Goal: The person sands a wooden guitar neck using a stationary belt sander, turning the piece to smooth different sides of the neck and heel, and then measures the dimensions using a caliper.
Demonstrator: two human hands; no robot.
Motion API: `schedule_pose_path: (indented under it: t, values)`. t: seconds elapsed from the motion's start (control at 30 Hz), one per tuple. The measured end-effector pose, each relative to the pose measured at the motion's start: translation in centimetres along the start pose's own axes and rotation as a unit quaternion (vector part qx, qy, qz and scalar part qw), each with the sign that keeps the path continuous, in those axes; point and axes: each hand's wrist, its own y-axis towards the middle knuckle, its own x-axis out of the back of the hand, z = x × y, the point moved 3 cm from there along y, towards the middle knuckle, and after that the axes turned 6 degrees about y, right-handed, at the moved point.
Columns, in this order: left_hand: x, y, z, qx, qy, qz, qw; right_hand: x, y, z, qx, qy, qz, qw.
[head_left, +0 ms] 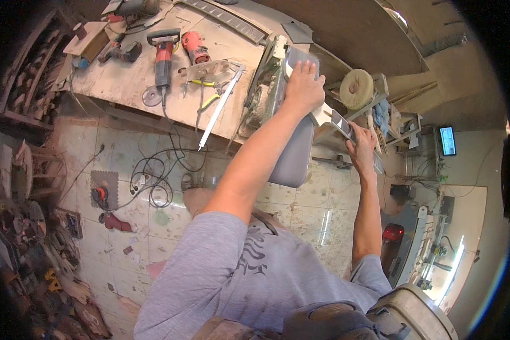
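Resting with fingers outstretched, the left hand [305, 89] lies over a pale workpiece [321, 115] on the long grey belt [293, 153]; the right hand [361, 141] grasps its dark-faced end. Left of both hands, an angle grinder [163, 61] lies on the counter [135, 80].

One grey bed [293, 153]: long, flat-faced, rounded at the near corners. One pale workpiece [321, 115]: laid crosswise over the bed, partly covered from where I stand, outer end projecting past the edge. One dark rectangular-faced part [340, 121]: at that projecting end; join indistinct.
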Motion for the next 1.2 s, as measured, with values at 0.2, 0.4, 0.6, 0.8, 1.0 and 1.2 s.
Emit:
schedule_pose_path:
  t: [0.2, 0.4, 0.6, 0.8, 1.0, 1.2]
  values:
    - [-0.2, 0.0, 0.4, 0.028, -0.021, 0.004, 0.999, 0.4, 1.0, 1.1, 0.003, 0.009, 0.013, 1.0]
    - [-0.3, -0.2, 0.6, 0.034, -0.025, -0.016, 0.999, 0.8, 0.9, 2.2, -0.002, 0.005, 0.015, 1.0]
    - [0.3, -0.4, 0.7, 0.023, -0.007, -0.007, 1.0, 0.9, 0.6, 2.6, -0.007, -0.008, 0.021, 1.0]
    - [0.5, -0.3, 0.9, 0.017, -0.012, -0.003, 1.0, 0.7, 0.5, 1.9, 0.001, 0.02, 0.013, 1.0]
    - [0.7, -0.4, 0.9, 0.015, -0.022, -0.008, 1.0, 0.2, 0.4, 1.2, 0.006, 0.008, -0.004, 1.0]
    - [1.0, -0.5, 1.1, 0.002, 0.011, -0.004, 1.0, -0.2, 0.1, 0.9, 0.009, 0.014, -0.01, 1.0]
